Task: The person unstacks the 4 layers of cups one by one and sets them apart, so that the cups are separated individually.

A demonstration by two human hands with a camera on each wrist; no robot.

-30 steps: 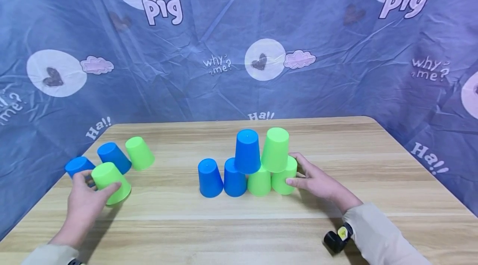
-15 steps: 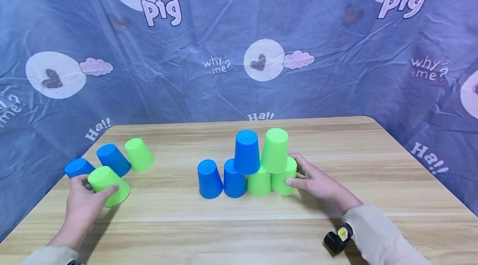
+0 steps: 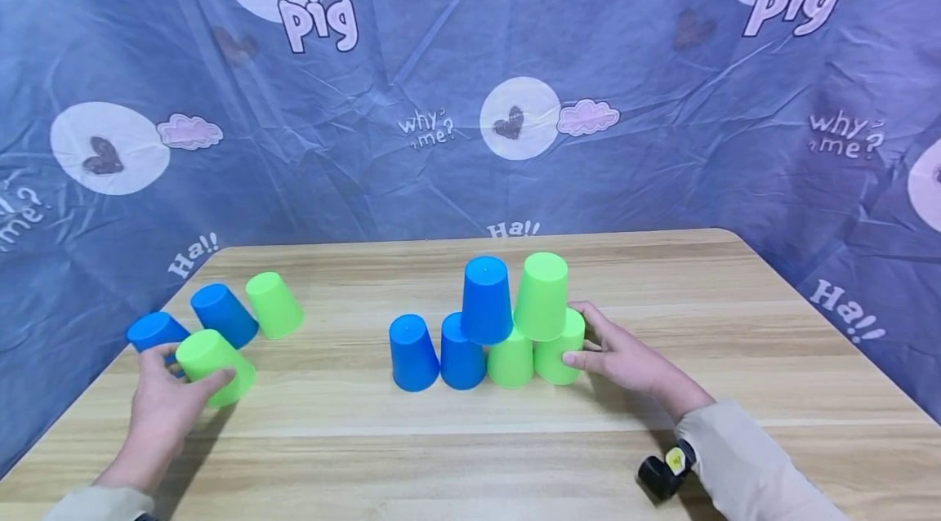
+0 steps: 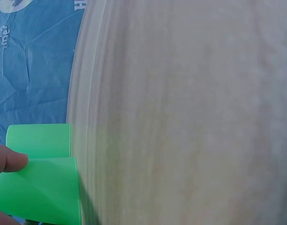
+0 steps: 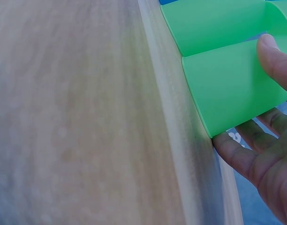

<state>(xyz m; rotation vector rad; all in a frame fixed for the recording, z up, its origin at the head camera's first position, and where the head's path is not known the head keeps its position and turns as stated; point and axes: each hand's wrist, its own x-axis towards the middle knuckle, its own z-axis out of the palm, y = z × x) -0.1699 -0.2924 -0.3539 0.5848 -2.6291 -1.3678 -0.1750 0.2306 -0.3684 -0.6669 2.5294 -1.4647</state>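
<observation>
Nearest me, at five o'clock, a black cylindrical device [image 3: 659,478] with a yellow label hung by my beige right sleeve [image 3: 750,464]. At eight o'clock my left hand [image 3: 163,402] gripped an inverted lime-green tapered cup [image 3: 206,355], smooth and plastic-looking, thumb on its near side; I couldn't tell whether its rim touched the wood-grain surface [image 3: 412,456]. Toward four o'clock my right hand [image 3: 625,355] held the lime-green end cup [image 3: 551,364] of an inverted row at six o'clock, thumb in front, fingers behind. On its nine o'clock side stood an inner green cup [image 3: 510,363], an inner blue cup [image 3: 462,362] and an outer blue cup [image 3: 413,356]; an upper blue cup [image 3: 487,300] and an upper green cup [image 3: 541,298] straddled the joins above. I judged the cups light, springy-walled, rather slippery, hardly fragile; a soft thumb-and-finger hold low on the sides suited them, since a nudge might topple the upper pair. From my left-hand cup, separate blue cups stood at ten [image 3: 154,329] and twelve, a separate green cup [image 3: 274,307] between one and two. Farthest hung a printed blue cloth [image 3: 397,39].
</observation>
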